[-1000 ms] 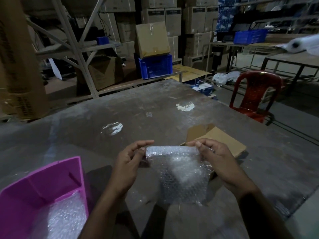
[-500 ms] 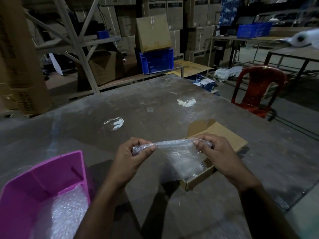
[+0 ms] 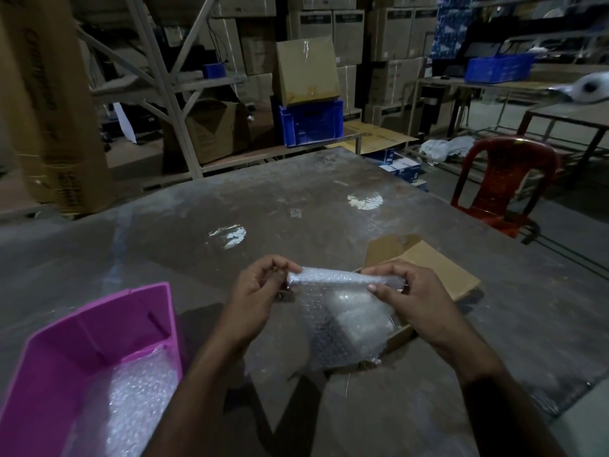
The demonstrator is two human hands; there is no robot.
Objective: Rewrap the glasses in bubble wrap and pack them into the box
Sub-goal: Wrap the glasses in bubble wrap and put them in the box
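Bubble wrap: a sheet of bubble wrap (image 3: pixel 336 324) is held up above the table, its top edge rolled into a tight tube, the loose part hanging down in front of the box; whether a glass is inside the roll cannot be told.
Left hand: the left hand (image 3: pixel 260 291) pinches the left end of the rolled edge, fingers curled around it.
Right hand: the right hand (image 3: pixel 412 295) grips the right end of the roll, thumb on the near side, fingers curled over the top.
Box: an open cardboard box (image 3: pixel 431 275) lies on the table just behind and below the right hand, flap raised at the far side; something pale shows inside through the wrap, too blurred to name.
Pink bin: a pink plastic bin (image 3: pixel 99 328) sits at the near left, well apart from the box, with more bubble wrap lying in its bottom.
Table: the grey table (image 3: pixel 296 199) carries two shiny patches beyond the hands.
Surroundings: a red plastic chair (image 3: pixel 507 183) stands off the right side; a blue crate (image 3: pixel 309 123) and stacked cartons fill the shelving behind.
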